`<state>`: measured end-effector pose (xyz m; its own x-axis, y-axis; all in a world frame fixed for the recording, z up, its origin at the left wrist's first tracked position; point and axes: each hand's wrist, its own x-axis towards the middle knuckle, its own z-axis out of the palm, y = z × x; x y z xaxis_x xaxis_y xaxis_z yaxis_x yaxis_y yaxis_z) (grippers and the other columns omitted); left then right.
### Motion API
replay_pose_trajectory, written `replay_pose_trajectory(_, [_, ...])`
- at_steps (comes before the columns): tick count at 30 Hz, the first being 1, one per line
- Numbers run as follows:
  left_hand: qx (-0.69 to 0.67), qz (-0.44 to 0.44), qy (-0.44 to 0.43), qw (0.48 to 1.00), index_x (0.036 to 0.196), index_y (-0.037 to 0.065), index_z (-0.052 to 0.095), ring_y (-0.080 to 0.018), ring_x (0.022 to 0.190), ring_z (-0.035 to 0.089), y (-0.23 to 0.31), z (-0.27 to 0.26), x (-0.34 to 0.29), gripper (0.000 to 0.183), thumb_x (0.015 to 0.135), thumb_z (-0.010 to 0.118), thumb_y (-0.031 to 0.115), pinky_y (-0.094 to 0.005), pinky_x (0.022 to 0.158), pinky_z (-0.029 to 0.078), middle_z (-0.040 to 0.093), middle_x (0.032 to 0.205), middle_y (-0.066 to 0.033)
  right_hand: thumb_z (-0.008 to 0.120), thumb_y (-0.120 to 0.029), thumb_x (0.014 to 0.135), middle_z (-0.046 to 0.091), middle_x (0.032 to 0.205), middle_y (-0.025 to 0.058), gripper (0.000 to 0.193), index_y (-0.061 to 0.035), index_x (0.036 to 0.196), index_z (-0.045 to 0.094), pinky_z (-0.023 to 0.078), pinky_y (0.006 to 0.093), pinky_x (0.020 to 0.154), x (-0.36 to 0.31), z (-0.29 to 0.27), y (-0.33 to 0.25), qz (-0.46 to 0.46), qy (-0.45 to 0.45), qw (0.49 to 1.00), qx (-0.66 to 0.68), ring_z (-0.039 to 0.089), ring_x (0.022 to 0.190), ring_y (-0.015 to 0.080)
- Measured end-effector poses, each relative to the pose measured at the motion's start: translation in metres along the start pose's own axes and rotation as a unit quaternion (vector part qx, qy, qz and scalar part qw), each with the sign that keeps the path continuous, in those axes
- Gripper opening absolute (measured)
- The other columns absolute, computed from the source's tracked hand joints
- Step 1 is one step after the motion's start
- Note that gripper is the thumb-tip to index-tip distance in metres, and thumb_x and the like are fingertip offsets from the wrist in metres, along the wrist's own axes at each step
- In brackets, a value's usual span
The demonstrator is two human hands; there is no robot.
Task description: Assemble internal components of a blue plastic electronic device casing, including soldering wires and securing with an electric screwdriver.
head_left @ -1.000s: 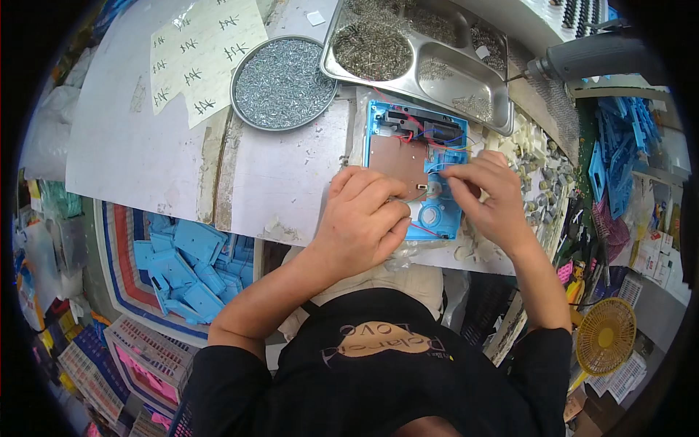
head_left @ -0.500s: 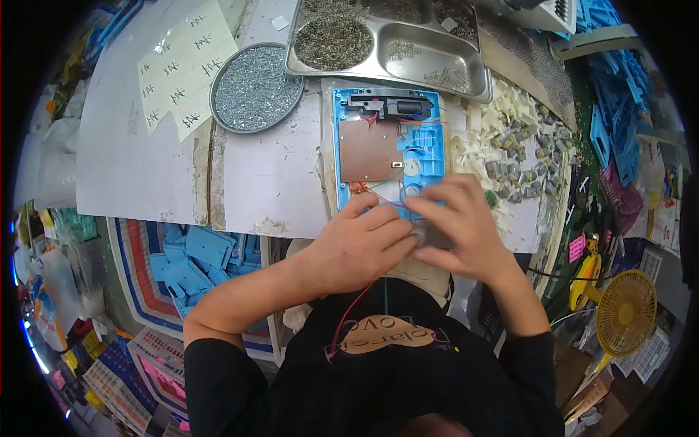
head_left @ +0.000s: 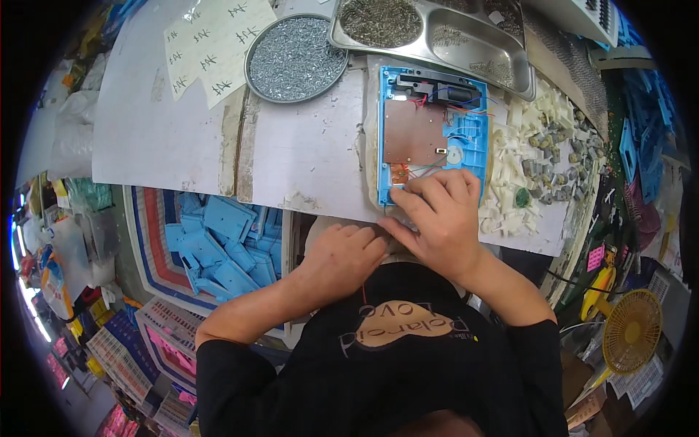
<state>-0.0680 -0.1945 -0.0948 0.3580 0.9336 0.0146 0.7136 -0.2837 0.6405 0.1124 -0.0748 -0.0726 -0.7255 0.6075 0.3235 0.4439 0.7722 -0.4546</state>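
Note:
A blue plastic housing [head_left: 475, 149] lies face-up near the table's front edge. Fixed inside are a brown circuit board [head_left: 415, 131], a black motor unit [head_left: 459, 93] and thin coloured wires. My right hand [head_left: 444, 222] bends over the housing's near end, its index finger on the near left corner and its thumb just in front of the edge, closed on it. To the left, off the table edge, my left hand [head_left: 346, 255] is closed with curled fingers. A red wire [head_left: 364, 294] comes out below it; the fingertips' hold is partly hidden.
A round tray of small silver screws [head_left: 297, 58] and a compartmented metal tray [head_left: 437, 49] with springs stand behind. White plastic parts and small metal pieces [head_left: 553, 164] lie to the right. Blue panels [head_left: 226, 240] fill a crate at lower left. A yellow fan [head_left: 632, 331] stands right.
The view has shifted, moving the table contents right and up. My hands have drawn apart: the left has come back off the housing, while the right has settled on its near left corner.

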Motion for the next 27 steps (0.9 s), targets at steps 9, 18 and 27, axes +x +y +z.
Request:
replay_pose_trajectory(9, [-0.082,0.1,0.139,0.982,0.102,0.007,0.072,-0.0298,0.078,0.065,-0.042,-0.035,0.055,0.023,0.08,0.081,0.01,-0.0401,0.068,0.054,0.063,0.09,-0.0098,0.083,-0.025,0.073,0.064,0.1,0.003,0.035,-0.011,0.103,0.07,0.041,0.0451,0.087,0.006,-0.023,0.01,-0.025,-0.057,0.998,0.018,0.057,0.093,0.0266])
replay_pose_trajectory(18, [-0.115,0.167,0.057,0.978,0.097,0.008,0.076,-0.0255,0.074,0.066,-0.055,-0.055,0.073,0.019,0.08,0.084,0.009,-0.0368,0.063,0.054,0.063,0.087,-0.0075,0.073,-0.007,0.092,0.074,0.094,0.0052,0.013,0.0027,0.1,0.075,0.05,0.0271,0.077,0.126,-0.191,0.208,0.137,0.247,0.959,-0.013,0.064,0.082,0.012])
replay_pose_trajectory(27, [-0.131,0.14,0.067,0.979,0.096,0.009,0.077,-0.0258,0.076,0.066,-0.055,-0.051,0.07,0.02,0.078,0.085,0.01,-0.0366,0.064,0.055,0.064,0.087,-0.0073,0.077,-0.012,0.083,0.073,0.098,0.0047,0.016,-0.011,0.099,0.079,0.051,0.0375,0.087,0.274,-0.18,0.269,-0.157,0.279,0.882,-0.346,0.061,0.097,0.0282])
